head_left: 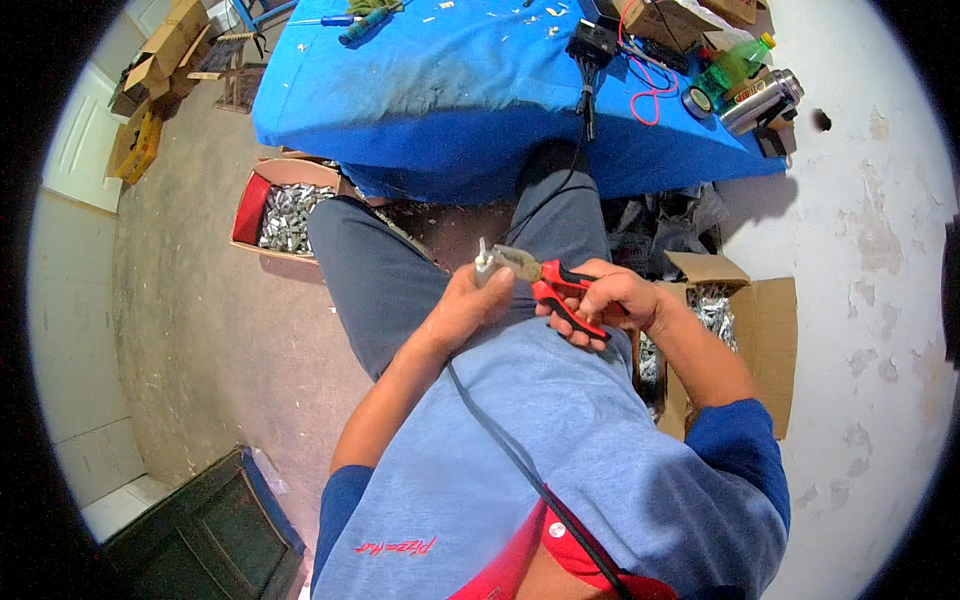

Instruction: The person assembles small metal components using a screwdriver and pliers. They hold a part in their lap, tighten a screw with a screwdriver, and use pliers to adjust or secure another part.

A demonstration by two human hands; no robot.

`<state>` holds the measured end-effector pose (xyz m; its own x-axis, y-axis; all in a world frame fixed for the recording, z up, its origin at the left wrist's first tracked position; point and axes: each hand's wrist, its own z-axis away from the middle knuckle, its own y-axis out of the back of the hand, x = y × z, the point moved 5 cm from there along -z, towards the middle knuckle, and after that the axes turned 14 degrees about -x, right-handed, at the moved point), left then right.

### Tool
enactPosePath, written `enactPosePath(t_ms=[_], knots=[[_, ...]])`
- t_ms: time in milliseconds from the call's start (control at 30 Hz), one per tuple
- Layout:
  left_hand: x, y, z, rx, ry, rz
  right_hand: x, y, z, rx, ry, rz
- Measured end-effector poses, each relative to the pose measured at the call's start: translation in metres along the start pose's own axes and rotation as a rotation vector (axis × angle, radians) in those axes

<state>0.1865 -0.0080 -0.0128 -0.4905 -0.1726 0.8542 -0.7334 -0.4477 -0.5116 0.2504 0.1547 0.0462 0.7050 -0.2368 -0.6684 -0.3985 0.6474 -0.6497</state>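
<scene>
Above my lap, my right hand is wrapped round the red and black handles of a pair of pliers. The handles stand apart, and the metal jaws reach left to a small silver and white metal piece. My left hand pinches that piece upright between thumb and fingers. The jaws are at or beside its upper part; whether they grip it I cannot tell. The lower part of the piece is hidden by my left hand.
A box of small metal pieces stands left of my knee; an open carton with similar pieces is at my right. Ahead, a blue-covered table bears screwdrivers, a black adapter with cables, a green bottle and a steel flask.
</scene>
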Motion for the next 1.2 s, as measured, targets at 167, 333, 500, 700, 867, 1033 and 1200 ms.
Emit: enactPosePath(t_ms=[167, 333, 500, 700, 867, 1033, 1200], knots=[[-0.006, 0.004, -0.004, -0.026, 0.011, 0.029, 0.001, 0.006, -0.004, 0.005, 0.128, -0.126], [-0.012, 0.016, -0.003, 0.148, 0.073, -0.142, 0.004, 0.027, 0.004, 0.308, -0.15, 0.636], [-0.018, 0.027, -0.007, 0.254, 0.045, -0.174, -0.004, 0.007, 0.007, 0.227, -0.108, 0.544], [-0.02, 0.031, -0.005, 0.265, 0.047, -0.228, -0.017, 0.015, 0.005, 0.094, -0.228, 0.397], [-0.015, 0.025, -0.004, 0.242, 0.072, -0.26, -0.027, 0.024, 0.003, 0.052, -0.337, 0.265], [-0.014, 0.021, -0.004, 0.213, 0.065, -0.257, -0.032, 0.023, 0.002, -0.02, -0.384, 0.188], [-0.013, 0.02, -0.006, 0.193, 0.011, -0.274, -0.03, 0.024, 0.002, -0.017, -0.401, 0.19]])
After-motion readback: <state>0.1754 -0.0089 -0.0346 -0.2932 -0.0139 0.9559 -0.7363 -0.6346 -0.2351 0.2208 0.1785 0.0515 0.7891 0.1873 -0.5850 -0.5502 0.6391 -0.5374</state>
